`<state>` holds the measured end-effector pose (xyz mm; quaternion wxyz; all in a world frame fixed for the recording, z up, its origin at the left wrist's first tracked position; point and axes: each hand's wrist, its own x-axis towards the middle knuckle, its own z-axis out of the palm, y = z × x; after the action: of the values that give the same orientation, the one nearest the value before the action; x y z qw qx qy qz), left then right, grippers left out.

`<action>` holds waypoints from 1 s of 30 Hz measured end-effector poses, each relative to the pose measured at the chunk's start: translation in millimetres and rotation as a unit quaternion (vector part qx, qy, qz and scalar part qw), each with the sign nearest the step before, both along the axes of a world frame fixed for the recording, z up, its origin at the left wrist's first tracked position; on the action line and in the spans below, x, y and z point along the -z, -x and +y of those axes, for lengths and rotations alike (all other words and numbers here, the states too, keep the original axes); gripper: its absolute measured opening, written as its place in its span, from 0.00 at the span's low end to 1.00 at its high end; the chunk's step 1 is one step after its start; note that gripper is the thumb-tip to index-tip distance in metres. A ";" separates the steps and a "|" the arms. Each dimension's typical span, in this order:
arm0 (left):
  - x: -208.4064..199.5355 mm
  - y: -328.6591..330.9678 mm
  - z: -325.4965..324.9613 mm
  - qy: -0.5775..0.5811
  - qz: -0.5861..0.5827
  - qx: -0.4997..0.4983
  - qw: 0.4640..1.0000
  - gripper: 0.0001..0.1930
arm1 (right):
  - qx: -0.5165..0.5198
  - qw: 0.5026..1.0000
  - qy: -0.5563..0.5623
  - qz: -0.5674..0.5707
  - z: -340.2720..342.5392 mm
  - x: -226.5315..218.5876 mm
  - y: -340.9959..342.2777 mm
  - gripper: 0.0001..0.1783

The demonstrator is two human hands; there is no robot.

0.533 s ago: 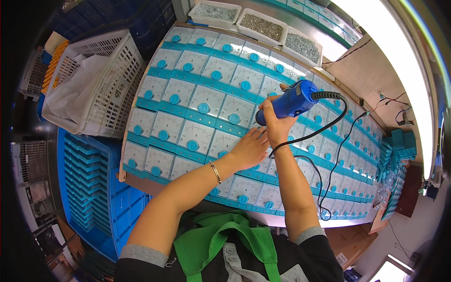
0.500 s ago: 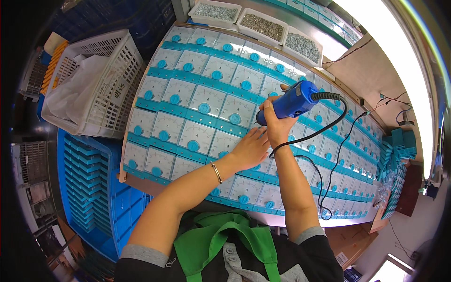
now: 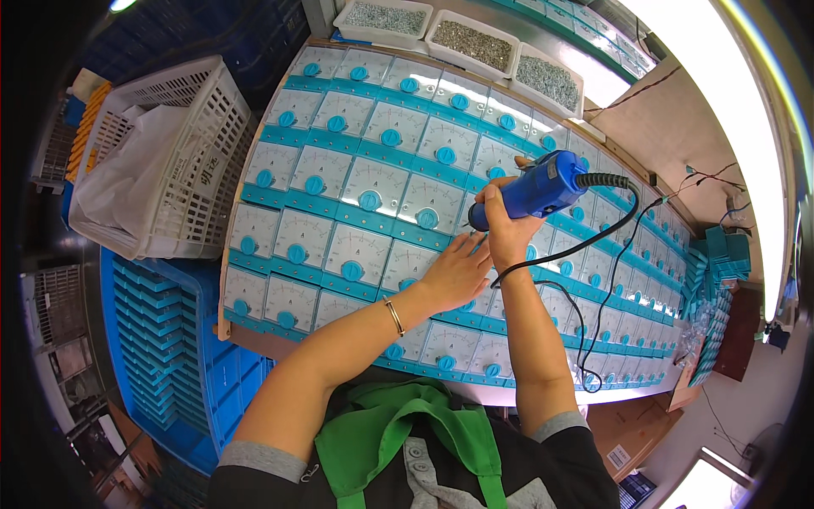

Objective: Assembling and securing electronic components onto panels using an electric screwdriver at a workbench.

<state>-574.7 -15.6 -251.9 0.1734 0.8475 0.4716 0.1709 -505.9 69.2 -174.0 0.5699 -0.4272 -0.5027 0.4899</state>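
My right hand (image 3: 512,236) is wrapped round a blue corded electric screwdriver (image 3: 536,188), held at a slant over the rows of panel meters. Its lower end points down to the left, and its bit is hidden from this view. Just below it my left hand (image 3: 458,273) lies over the meters, fingers stretched toward the tool's lower end; nothing shows in them. Around both hands sit square panel meters (image 3: 431,199) with clear fronts, white dials, turquoise lower strips and round turquoise knobs. The tool's black cable (image 3: 566,251) loops beside my right forearm.
Three white trays of small metal parts, one a middle tray (image 3: 471,44), line the far edge. At left stand a white plastic basket (image 3: 182,182) with white bags and a blue crate (image 3: 222,373) of turquoise parts. More turquoise parts (image 3: 725,250) are piled at right.
The screwdriver and my right hand have shifted slightly right and down. My left hand stays close below, its fingers still stretched toward the tool.
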 end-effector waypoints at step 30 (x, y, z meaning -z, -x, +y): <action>-5.0 94.6 -6.7 -0.041 -0.005 -0.053 0.998 0.25 | -0.005 1.000 -0.020 0.011 -7.5 9.1 22.9 0.30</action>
<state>-669.3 -22.3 -246.9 0.1314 0.8268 0.5079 0.2031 -528.8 61.8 -183.1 0.5815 -0.4080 -0.5080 0.4872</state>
